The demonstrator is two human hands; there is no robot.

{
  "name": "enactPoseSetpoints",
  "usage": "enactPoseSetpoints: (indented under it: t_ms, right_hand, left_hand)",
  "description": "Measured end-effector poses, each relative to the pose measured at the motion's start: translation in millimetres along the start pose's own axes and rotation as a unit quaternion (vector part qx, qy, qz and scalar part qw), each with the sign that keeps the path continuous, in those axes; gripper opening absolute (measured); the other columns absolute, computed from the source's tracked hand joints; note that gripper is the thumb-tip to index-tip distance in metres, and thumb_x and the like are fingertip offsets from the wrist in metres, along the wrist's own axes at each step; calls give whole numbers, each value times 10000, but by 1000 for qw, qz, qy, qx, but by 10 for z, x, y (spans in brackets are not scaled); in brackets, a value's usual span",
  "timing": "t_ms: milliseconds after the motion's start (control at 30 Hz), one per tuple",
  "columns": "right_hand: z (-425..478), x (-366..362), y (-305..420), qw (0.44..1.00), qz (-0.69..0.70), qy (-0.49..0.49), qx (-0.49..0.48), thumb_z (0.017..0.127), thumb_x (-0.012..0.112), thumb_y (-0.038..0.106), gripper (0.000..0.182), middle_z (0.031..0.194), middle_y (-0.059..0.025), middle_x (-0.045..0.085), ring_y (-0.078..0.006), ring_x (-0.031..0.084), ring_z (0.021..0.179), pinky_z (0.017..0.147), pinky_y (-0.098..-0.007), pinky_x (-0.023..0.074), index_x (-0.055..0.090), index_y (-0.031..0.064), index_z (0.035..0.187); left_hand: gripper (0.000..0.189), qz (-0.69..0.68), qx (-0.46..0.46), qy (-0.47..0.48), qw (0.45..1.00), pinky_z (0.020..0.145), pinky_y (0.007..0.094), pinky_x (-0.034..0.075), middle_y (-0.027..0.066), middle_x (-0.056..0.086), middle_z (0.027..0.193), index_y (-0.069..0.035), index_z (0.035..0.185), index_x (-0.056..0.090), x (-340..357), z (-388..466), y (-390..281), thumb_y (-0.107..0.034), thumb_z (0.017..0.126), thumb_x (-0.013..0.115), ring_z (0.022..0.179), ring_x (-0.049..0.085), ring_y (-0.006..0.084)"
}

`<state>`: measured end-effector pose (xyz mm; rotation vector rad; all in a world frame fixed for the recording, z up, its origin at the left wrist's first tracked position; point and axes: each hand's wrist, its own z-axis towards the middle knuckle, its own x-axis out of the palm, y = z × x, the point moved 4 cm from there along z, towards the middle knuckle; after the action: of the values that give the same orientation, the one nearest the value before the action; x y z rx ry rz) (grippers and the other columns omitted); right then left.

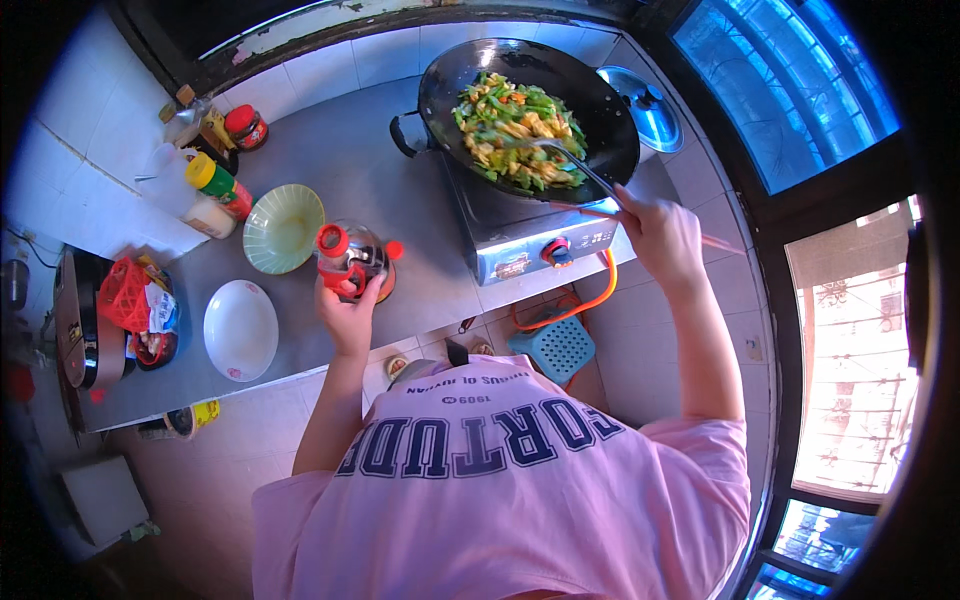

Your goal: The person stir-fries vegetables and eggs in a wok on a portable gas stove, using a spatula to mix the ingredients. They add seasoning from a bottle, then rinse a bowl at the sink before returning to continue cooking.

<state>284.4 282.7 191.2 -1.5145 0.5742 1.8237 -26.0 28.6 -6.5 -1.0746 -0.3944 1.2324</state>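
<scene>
A black wok on a gas stove holds a stir-fry of green vegetable pieces, yellow egg-like pieces and bits of orange. My right hand grips the handle of a metal spatula, whose blade rests among the food. At the counter's front, my left hand is closed round the red handle of a clear bottle of dark liquid. The bottle's mouth has a red collar, and a small red cap shows at its right side. The bottle stands on or just above the counter; which, I cannot tell.
Left of the bottle are a pale green bowl and a white oval plate. Seasoning jars line the wall near a red-lidded jar. A glass lid leans behind the wok. An orange hose hangs above a blue stool.
</scene>
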Motion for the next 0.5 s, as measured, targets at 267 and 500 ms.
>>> enactPoseSetpoints:
  t_ms: [267,500]
  right_hand:
    - [-320,-543,-271,994,89,19,66,863,720,207,280,737,-127,693,-272,678,651,612,-382,533,752,236,1140]
    - [-6,-285,-332,992,91,11,92,908,679,273,202,715,-143,683,-304,660,609,577,-379,512,774,129,1011]
  left_hand:
    - [444,-12,0,-12,1000,667,325,449,19,519,761,-41,1024,610,-46,-25,38,-85,674,881,688,511,175]
    - [446,-9,4,3,1000,669,318,448,18,524,764,-41,1039,617,-33,18,-40,-80,679,878,685,507,173]
